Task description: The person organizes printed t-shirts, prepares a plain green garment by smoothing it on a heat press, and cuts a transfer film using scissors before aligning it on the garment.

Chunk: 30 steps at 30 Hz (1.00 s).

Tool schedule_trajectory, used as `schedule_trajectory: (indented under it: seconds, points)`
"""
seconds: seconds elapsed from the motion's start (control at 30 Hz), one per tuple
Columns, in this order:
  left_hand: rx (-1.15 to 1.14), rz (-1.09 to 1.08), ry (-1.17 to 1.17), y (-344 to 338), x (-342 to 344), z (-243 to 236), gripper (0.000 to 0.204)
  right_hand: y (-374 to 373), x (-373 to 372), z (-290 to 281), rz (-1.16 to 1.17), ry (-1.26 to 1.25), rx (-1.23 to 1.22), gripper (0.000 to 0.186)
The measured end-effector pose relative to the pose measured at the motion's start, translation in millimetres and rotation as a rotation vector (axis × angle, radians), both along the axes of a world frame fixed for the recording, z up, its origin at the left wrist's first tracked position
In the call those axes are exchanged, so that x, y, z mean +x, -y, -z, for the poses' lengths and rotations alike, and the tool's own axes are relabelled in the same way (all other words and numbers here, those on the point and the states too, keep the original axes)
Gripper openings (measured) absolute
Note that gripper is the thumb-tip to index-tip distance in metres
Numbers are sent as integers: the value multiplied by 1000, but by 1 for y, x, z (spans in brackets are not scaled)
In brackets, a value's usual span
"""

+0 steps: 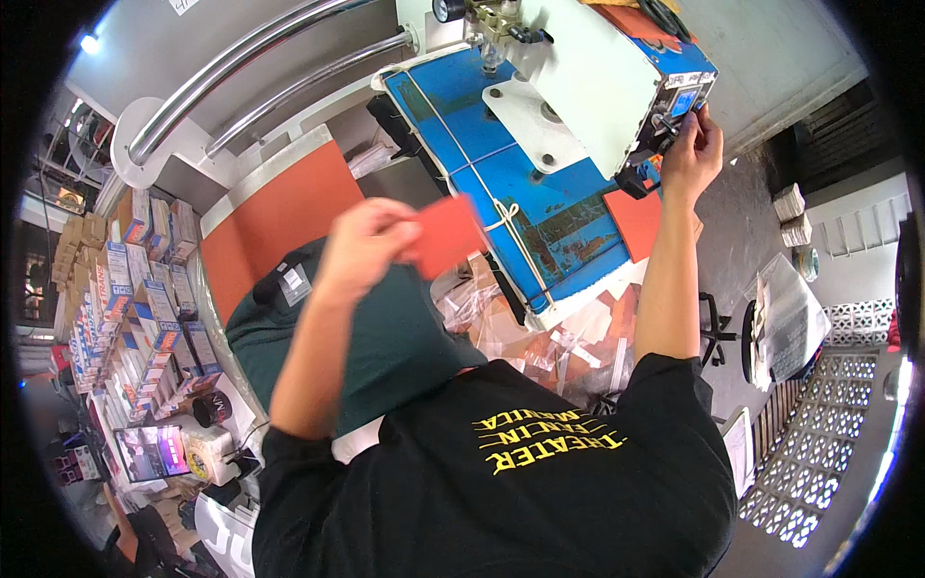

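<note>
My left hand (376, 241) grips a small red-orange square sheet (449, 239), slightly blurred, above a dark green garment (366, 347) with a label at its collar. The garment lies over an orange-covered platen (270, 212). At upper right, my right hand (696, 154) has curled fingers at the control panel (679, 106) on the side of a white press head (597, 87); whether it grips a knob is hard to make out. Below the head is a blue board (438, 106) with cords tied round it and a white metal plate on it. Another orange sheet (626, 217) lies at its right edge.
Stacked boxes (154, 270) fill the left side, with a lit screen (149, 448) below them. Scraps of paper and plastic (540, 337) lie beneath the press. At right are a chair base (718, 328), a leaning panel (785, 323) and white lattice blocks (819, 433). Metal rails (270, 48) run behind.
</note>
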<state>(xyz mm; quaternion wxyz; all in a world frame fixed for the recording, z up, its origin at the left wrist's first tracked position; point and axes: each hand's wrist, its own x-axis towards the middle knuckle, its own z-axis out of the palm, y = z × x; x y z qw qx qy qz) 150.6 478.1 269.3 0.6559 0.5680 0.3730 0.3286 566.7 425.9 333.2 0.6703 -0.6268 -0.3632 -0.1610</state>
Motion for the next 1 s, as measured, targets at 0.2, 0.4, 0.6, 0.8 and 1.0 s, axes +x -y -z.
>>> schedule_trajectory:
  seconds: [0.2, 0.4, 0.6, 0.8, 1.0]
  points:
    - [-223, 19, 372, 58, 14, 34, 32, 13, -31, 6, 152, 177, -159, 25]
    - [-129, 24, -831, 56, -200, 44, 23, 70, -205, 56, -342, 261, -366, 11]
    - [549, -668, -754, 18, -365, 127, 31, -47, -317, 193, -706, 284, -667, 34]
    - [347, -700, -911, 36, -366, 137, 27, -85, -372, 189, -764, 688, -900, 28]
    - [744, -747, -1176, 23, -354, 121, 19, -121, -397, 175, -522, 391, -1179, 22]
